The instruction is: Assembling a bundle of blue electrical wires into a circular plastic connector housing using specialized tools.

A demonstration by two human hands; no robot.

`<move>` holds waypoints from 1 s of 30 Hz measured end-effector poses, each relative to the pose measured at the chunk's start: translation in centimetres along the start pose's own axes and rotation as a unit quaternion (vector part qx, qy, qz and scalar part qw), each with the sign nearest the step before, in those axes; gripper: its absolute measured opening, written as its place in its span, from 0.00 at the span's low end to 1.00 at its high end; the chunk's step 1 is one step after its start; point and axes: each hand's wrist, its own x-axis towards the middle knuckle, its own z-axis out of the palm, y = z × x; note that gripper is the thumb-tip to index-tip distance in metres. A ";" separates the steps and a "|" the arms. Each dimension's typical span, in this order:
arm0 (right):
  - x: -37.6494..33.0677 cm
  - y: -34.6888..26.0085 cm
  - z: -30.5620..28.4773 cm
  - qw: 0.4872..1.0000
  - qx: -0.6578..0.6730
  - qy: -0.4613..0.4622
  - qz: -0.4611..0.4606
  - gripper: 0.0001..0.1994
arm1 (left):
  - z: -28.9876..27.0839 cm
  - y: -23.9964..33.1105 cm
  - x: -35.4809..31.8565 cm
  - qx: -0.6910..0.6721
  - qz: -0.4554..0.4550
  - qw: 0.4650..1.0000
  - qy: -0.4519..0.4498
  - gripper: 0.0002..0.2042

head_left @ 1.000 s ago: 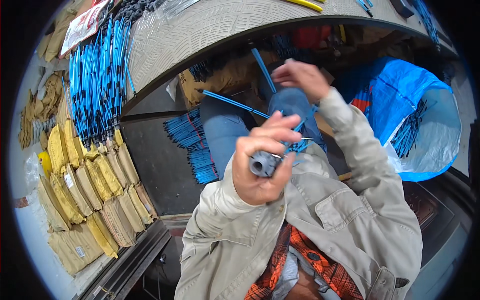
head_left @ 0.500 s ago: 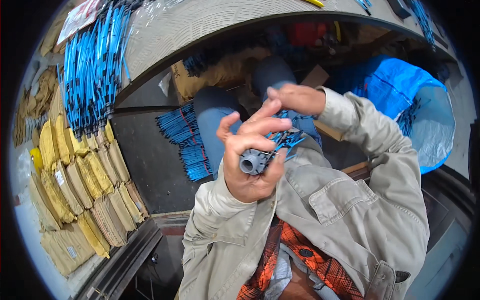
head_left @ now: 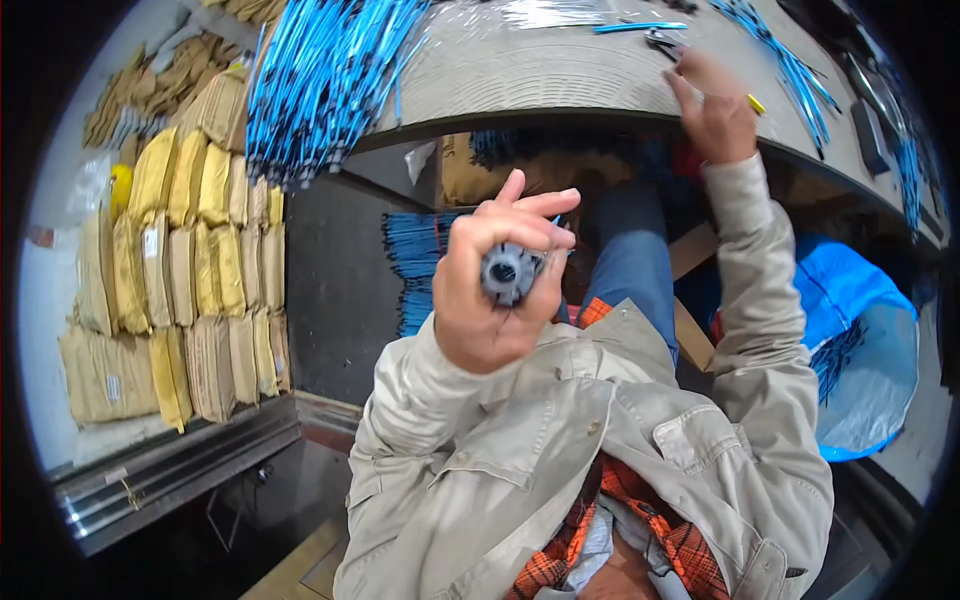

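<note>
Head view, two bare hands, one pair. Left hand (head_left: 475,325): raised before the chest, thumb and nearest fingers curled snugly around a grey tube (head_left: 503,272), its dark hole facing up; two further fingers stretched out loosely. Whatever lay on the tube's far side was mostly hidden behind that hand. Right hand (head_left: 715,115): reached well ahead and to the right of the left one, over the table (head_left: 520,95), blurred, fingers partly bent at a pair of pliers (head_left: 660,40); a yellow piece (head_left: 756,104) showed on the hand's other side, perhaps a handle end. Whether the fingers had closed on the pliers could not be told. Just beyond the right hand, one loose blue strip (head_left: 640,27); to its right, a spread of blue strips (head_left: 790,70) and a dark block (head_left: 870,140). Ahead and left of the left hand, a large pile of blue strips (head_left: 335,80); beside that hand, at a lower level, stacked blue bundles (head_left: 415,255); farther left, rows of wrapped packets (head_left: 185,180). Below the right hand, an open blue bag (head_left: 850,280). Risks, as judged: a loosened left grip could drop the tube, since two fingers gave it little support; a hurried right hand could fumble the pliers or knock the nearby strip off its place.
</note>
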 end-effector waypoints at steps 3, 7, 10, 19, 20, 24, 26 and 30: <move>0.4 5.0 1.1 0.977 -0.161 -0.133 -0.040 0.18 | -0.6 -1.9 -2.0 0.049 -0.086 0.995 0.015 0.14; 1.5 6.3 1.5 0.976 -0.191 -0.056 -0.084 0.19 | -1.8 -2.9 -2.6 0.030 -0.124 0.991 0.042 0.15; 2.2 6.9 1.3 0.969 -0.219 -0.090 -0.077 0.19 | -2.2 -3.0 -2.8 0.018 -0.143 0.988 0.055 0.15; 0.0 -1.3 -3.3 0.834 0.460 -0.109 0.284 0.11 | -2.8 -3.2 -2.8 0.006 -0.160 0.984 0.071 0.14; -0.7 -5.5 -3.3 0.782 0.542 -0.103 0.291 0.09 | -3.1 -3.1 -2.9 0.005 -0.171 0.983 0.064 0.14; -0.6 -13.4 -3.9 0.765 0.574 -0.242 0.163 0.07 | -3.0 -3.0 -2.7 -0.012 -0.201 0.979 0.029 0.15; -0.7 -14.3 -3.1 0.762 0.595 -0.230 0.108 0.08 | -2.8 -3.0 -2.6 0.003 -0.190 0.981 0.029 0.15; -0.5 -15.2 -2.5 0.748 0.624 -0.223 0.050 0.09 | -2.8 -2.7 -2.5 0.024 -0.185 0.982 0.022 0.15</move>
